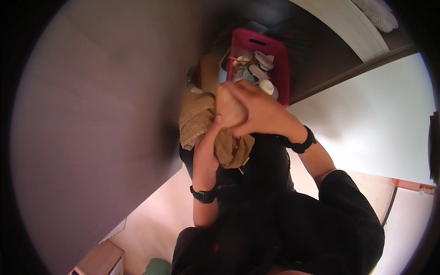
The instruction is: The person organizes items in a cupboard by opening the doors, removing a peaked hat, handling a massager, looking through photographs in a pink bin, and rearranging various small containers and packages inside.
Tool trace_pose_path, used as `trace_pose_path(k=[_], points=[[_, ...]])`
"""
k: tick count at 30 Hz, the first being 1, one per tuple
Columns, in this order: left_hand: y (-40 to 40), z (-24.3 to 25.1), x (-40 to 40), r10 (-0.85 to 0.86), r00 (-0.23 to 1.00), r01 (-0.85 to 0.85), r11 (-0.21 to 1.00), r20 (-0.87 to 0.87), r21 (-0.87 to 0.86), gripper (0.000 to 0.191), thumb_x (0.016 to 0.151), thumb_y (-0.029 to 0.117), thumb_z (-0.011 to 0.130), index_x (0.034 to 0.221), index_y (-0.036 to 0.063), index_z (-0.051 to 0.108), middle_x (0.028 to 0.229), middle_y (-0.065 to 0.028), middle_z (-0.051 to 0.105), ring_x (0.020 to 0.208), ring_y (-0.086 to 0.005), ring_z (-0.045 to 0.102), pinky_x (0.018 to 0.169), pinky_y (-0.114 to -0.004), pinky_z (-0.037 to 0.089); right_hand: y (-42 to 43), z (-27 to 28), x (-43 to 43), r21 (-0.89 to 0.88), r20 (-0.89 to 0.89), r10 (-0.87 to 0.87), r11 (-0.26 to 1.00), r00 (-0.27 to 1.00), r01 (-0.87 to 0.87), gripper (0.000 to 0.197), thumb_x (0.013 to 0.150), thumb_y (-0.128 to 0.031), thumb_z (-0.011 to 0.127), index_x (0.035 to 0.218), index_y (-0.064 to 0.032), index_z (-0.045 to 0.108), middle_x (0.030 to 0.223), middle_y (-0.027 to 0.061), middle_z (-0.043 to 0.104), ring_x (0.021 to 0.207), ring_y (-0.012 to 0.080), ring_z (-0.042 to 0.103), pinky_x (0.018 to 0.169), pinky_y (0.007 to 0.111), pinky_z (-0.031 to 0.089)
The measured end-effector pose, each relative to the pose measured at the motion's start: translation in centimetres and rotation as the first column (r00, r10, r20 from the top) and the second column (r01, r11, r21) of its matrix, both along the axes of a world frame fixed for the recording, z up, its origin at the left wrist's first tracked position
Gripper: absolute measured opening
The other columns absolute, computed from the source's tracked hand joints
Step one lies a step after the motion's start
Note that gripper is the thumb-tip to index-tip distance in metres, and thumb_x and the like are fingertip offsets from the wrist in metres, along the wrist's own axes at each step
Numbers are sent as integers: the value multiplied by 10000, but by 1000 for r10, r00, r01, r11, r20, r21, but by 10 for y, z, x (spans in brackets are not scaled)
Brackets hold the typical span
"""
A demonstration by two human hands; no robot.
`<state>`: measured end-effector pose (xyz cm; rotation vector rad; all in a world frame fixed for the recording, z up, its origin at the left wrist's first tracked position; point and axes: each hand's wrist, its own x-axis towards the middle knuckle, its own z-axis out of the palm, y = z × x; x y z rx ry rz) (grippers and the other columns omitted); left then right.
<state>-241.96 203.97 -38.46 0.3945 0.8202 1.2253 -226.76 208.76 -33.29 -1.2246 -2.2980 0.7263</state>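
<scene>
My right hand point(264, 110) is wrapped around a smooth tan object point(229, 108), perhaps a box or block; its far side is hidden by my fingers. A brown towel point(196, 117) bunches in my left hand point(205, 156), folds hanging on both sides of the wrist. My left thumb reaches up to the lower edge of the tan object. Just beyond my hands stands a pink plastic basket point(283, 72) with a slot handle. It contains several white plastic items, a white round-capped container point(267, 87) and some greyish cloth-like material point(244, 75).
A large brown-grey panel point(96, 103) rises close on my left. On the right is a pale panel point(371, 113) with a dark edge. Behind the basket lies a dark recess. A wooden box-like piece point(101, 257) and a green object point(158, 266) stand on the floor, lower left.
</scene>
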Motion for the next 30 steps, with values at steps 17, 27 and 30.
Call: trace_pose_path(k=[17,27,30], points=[[35,-20,10,-128,984,133,990,-121,34,336,842,227,557,1104,23,498,1019,-126,609,699,-162,585,600,-260,461,83,-119,115,-424,-63,-666,692,743,584,422,844,-370,525,1038,-1,592,948,109,626,881,202,582,781,288,434],[87,-58,35,-57,946,82,994,-319,66,393,772,204,680,1102,42,542,1061,-59,573,932,-127,526,763,-238,416,6,-88,107,254,-36,-521,821,853,512,520,850,-240,522,1241,66,365,1219,309,408,1167,444,366,978,391,328],[115,-62,47,-272,938,256,961,-214,-99,430,748,196,711,1113,40,546,1070,-49,566,992,-126,517,839,-238,394,-14,-96,100,197,-48,-580,793,813,577,553,841,-221,540,1253,84,333,1250,328,363,1179,454,348,991,400,312]])
